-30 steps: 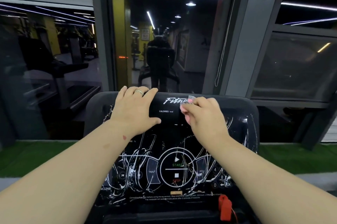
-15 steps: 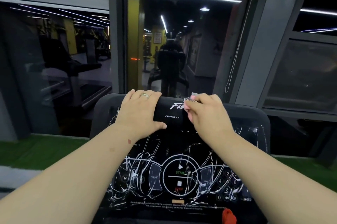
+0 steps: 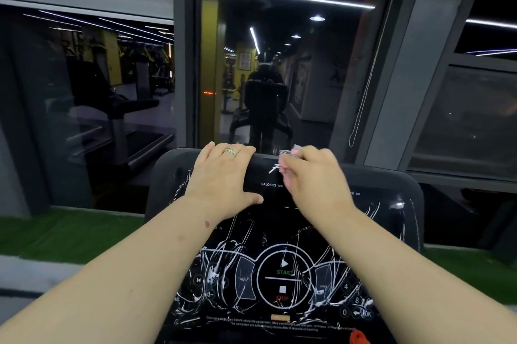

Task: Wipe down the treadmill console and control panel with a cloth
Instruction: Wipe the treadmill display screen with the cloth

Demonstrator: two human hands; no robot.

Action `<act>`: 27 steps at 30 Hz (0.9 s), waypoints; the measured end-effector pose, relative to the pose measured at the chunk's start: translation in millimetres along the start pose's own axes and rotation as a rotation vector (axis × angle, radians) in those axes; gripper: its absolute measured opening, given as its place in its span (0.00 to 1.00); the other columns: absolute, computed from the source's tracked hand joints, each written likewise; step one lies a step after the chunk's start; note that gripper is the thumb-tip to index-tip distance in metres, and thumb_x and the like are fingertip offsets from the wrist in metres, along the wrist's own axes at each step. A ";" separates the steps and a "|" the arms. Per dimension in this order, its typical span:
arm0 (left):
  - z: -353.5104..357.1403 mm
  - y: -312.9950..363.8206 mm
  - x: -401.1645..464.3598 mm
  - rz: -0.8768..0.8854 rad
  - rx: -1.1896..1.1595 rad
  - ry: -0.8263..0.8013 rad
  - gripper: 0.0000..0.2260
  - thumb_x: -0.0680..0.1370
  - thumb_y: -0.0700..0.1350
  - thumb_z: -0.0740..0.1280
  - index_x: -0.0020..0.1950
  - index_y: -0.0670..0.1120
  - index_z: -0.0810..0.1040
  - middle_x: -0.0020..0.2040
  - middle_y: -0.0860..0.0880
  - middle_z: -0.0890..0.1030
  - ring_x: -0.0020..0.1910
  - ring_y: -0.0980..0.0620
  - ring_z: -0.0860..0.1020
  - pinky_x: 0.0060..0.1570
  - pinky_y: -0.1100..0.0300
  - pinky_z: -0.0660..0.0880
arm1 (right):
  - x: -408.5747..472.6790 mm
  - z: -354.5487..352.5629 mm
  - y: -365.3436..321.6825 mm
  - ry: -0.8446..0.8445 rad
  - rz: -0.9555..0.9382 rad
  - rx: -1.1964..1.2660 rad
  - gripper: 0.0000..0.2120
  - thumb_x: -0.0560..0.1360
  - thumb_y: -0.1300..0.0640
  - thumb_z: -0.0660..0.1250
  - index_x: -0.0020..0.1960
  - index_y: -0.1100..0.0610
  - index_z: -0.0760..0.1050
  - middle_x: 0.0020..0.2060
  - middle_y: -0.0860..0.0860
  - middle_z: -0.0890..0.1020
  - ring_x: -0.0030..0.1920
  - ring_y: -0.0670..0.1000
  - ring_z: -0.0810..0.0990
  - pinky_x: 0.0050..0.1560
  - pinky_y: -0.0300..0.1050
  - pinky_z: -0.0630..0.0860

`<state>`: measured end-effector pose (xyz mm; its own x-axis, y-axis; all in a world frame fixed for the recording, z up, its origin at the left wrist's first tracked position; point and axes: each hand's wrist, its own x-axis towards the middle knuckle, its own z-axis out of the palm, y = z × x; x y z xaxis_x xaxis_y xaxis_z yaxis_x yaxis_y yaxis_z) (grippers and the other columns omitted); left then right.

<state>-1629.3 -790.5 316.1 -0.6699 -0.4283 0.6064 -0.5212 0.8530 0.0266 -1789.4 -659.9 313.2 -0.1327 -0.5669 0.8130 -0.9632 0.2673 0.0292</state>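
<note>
Dim gym glass fills the upper frame behind a black treadmill console (image 3: 282,231) at lower centre. Nearest, scribbled white marks cover the control panel (image 3: 282,282) round its START and STOP ring. Farther up, the left hand (image 3: 223,178) lies flat, fingers draped over the console's top edge. The right hand (image 3: 316,178) pinches a small pale cloth (image 3: 288,153) at that edge; over the last 1 second it has slid left, now hiding most of the brand lettering, so only the top strip is likely being wiped and the marks remain. Console's long axis runs left to right across the frame, its face tilted up toward the camera. Beyond, a reflected figure (image 3: 265,97) stands in the window.
</note>
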 end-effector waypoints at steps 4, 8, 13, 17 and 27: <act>0.2 -1.7 -1.7 0.000 -0.019 0.004 0.45 0.66 0.72 0.73 0.78 0.56 0.63 0.75 0.56 0.70 0.75 0.53 0.64 0.79 0.49 0.50 | 15.6 9.0 -18.7 -0.013 -0.149 -0.029 0.07 0.70 0.59 0.75 0.47 0.51 0.82 0.46 0.49 0.80 0.38 0.56 0.71 0.41 0.50 0.78; -1.3 -1.1 -2.0 0.003 -0.022 0.002 0.44 0.67 0.72 0.73 0.77 0.56 0.63 0.74 0.56 0.70 0.75 0.52 0.64 0.80 0.48 0.51 | -11.0 -14.1 22.1 -0.008 -0.069 -0.035 0.06 0.75 0.58 0.69 0.49 0.50 0.82 0.47 0.49 0.80 0.40 0.56 0.71 0.46 0.50 0.78; -0.7 -0.5 -1.3 -0.002 -0.023 -0.001 0.44 0.66 0.72 0.73 0.77 0.56 0.63 0.74 0.55 0.70 0.75 0.52 0.64 0.80 0.47 0.51 | -13.8 0.4 16.5 0.019 0.087 -0.023 0.10 0.77 0.55 0.61 0.48 0.51 0.82 0.47 0.49 0.79 0.43 0.59 0.76 0.45 0.51 0.76; 0.1 -2.1 -1.5 0.005 -0.026 0.008 0.44 0.66 0.71 0.72 0.77 0.57 0.64 0.75 0.56 0.70 0.75 0.52 0.64 0.79 0.49 0.51 | -0.4 14.4 -24.1 -0.040 -0.057 0.004 0.06 0.74 0.58 0.71 0.50 0.50 0.81 0.49 0.48 0.79 0.41 0.56 0.71 0.44 0.49 0.75; 2.1 1.3 1.0 0.004 0.025 -0.058 0.45 0.69 0.72 0.69 0.81 0.61 0.56 0.75 0.57 0.67 0.76 0.50 0.61 0.80 0.45 0.47 | -56.6 -23.6 70.8 0.177 0.205 -0.066 0.12 0.70 0.68 0.75 0.51 0.56 0.86 0.46 0.55 0.82 0.42 0.62 0.77 0.47 0.50 0.74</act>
<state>-1631.7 -790.4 315.0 -0.7012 -0.4416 0.5597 -0.5308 0.8475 0.0037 -1844.6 -590.5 283.0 -0.2747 -0.3521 0.8947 -0.9023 0.4160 -0.1133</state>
